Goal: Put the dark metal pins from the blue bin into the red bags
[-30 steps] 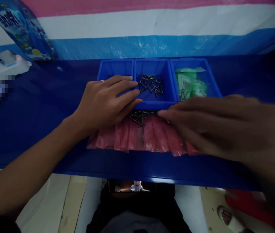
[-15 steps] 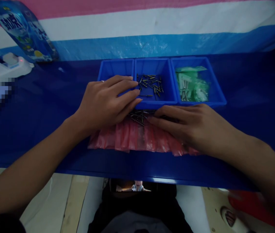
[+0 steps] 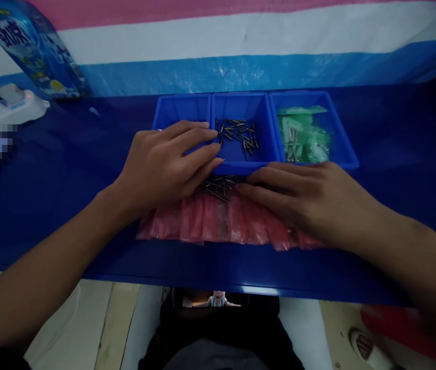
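Observation:
A row of small red plastic bags [image 3: 218, 223] lies fanned out on the blue table [image 3: 67, 169]. A little heap of dark screws [image 3: 220, 186] sits at the bags' top edge. My left hand [image 3: 167, 164] lies flat with fingers stretched over the left bags and the front rim of the blue bins. My right hand [image 3: 310, 198] rests flat on the right bags, fingertips beside the screw heap. Behind stand three joined blue bins: the left bin [image 3: 179, 109], the middle bin [image 3: 256, 154] with loose dark screws, and the right bin [image 3: 343, 149] with green bags.
A blue printed pouch [image 3: 29, 46] leans against the striped wall at the back left. A white device [image 3: 5, 105] lies below it. A phone [image 3: 208, 298] with a lit screen rests on my lap under the table's front edge.
My right hand came in from the right and settled flat on the red bags, then stayed there. My left hand has not moved.

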The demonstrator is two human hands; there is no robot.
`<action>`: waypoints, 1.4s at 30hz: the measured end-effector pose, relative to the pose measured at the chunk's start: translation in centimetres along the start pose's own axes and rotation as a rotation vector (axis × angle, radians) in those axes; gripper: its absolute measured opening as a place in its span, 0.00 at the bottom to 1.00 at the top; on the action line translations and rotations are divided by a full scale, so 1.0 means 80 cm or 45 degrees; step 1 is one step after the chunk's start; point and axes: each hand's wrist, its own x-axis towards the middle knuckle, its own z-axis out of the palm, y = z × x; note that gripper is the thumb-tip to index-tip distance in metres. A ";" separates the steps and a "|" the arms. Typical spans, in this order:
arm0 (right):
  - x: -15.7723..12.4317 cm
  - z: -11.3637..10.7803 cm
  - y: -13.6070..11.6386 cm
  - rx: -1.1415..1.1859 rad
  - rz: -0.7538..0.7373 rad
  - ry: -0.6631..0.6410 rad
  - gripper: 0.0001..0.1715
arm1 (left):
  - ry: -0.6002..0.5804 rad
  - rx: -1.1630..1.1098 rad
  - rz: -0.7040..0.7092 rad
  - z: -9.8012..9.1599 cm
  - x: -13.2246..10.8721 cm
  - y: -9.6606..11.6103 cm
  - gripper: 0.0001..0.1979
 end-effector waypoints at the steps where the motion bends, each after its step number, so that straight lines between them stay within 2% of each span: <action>1: 0.000 0.002 0.002 -0.029 -0.023 0.015 0.23 | -0.019 0.001 -0.011 0.000 0.000 0.000 0.09; 4: 0.004 -0.002 0.002 -0.095 -0.082 0.081 0.20 | -0.066 0.017 -0.056 0.000 -0.001 0.000 0.11; 6: 0.010 -0.011 -0.002 -0.023 -0.021 0.126 0.17 | -0.099 0.016 -0.067 -0.001 0.000 0.001 0.11; 10: 0.021 -0.034 -0.012 0.356 0.207 0.278 0.08 | -0.152 -0.013 -0.100 -0.003 0.001 0.002 0.12; 14: 0.026 -0.046 -0.016 0.893 0.393 0.158 0.06 | -0.122 -0.021 -0.079 -0.002 0.000 0.002 0.12; 16: 0.026 -0.046 -0.016 1.044 0.524 0.158 0.05 | -0.111 -0.025 -0.067 -0.002 0.000 0.002 0.11; 19: 0.027 -0.041 -0.015 1.024 0.776 0.401 0.02 | -0.122 -0.019 -0.074 -0.003 0.000 0.002 0.12; 22: 0.027 -0.035 -0.013 0.919 0.846 0.632 0.04 | -0.117 -0.037 -0.069 -0.005 -0.001 0.001 0.11; 25: 0.025 -0.032 -0.012 0.722 0.726 0.620 0.11 | -0.088 -0.058 -0.056 -0.004 -0.001 0.001 0.11; 28: 0.021 -0.026 -0.014 0.498 0.439 0.467 0.13 | -0.089 -0.073 -0.074 0.000 -0.002 0.001 0.12; 31: 0.017 -0.016 -0.017 0.332 0.207 0.395 0.15 | -0.102 -0.065 -0.086 0.002 -0.002 0.002 0.12; 34: 0.015 -0.011 -0.019 0.217 0.145 0.326 0.17 | -0.099 -0.073 -0.089 0.003 -0.003 0.001 0.12; 37: 0.014 -0.012 -0.019 0.133 0.038 0.277 0.13 | -0.053 -0.054 -0.053 0.001 -0.002 0.001 0.11; 40: 0.013 -0.010 -0.017 0.088 -0.110 0.114 0.15 | 0.008 -0.016 0.004 -0.001 0.000 0.001 0.09; 42: 0.012 -0.007 -0.015 0.100 -0.120 0.009 0.17 | 0.007 -0.006 0.023 -0.002 0.002 0.001 0.09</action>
